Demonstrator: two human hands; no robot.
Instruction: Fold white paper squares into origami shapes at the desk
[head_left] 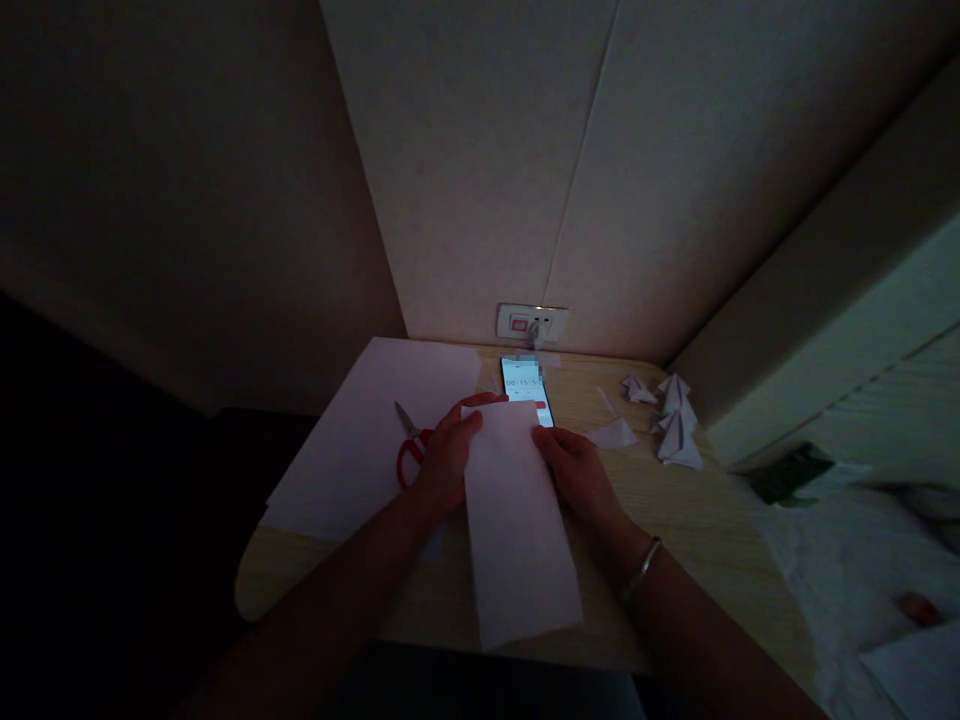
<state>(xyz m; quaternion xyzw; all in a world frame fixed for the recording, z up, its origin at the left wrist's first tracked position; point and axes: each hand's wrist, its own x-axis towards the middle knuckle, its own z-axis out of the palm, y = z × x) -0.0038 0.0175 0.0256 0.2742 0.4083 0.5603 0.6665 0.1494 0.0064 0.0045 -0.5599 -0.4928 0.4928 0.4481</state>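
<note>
A long strip of white paper is held up between my two hands, its near end hanging toward the table's front edge. My left hand grips its far left corner, thumb on top. At the far right corner my right hand pinches the paper, thumb over the edge. Red-handled scissors lie just left of my left hand, on a stack of white paper sheets. Beyond the strip a lit phone shows a running-clock display, its lower part covered by the paper and my hand.
Several folded paper pieces sit on the right of the wooden table, near paper scraps. A wall socket with a plug is at the back. White sheeting with items lies to the right.
</note>
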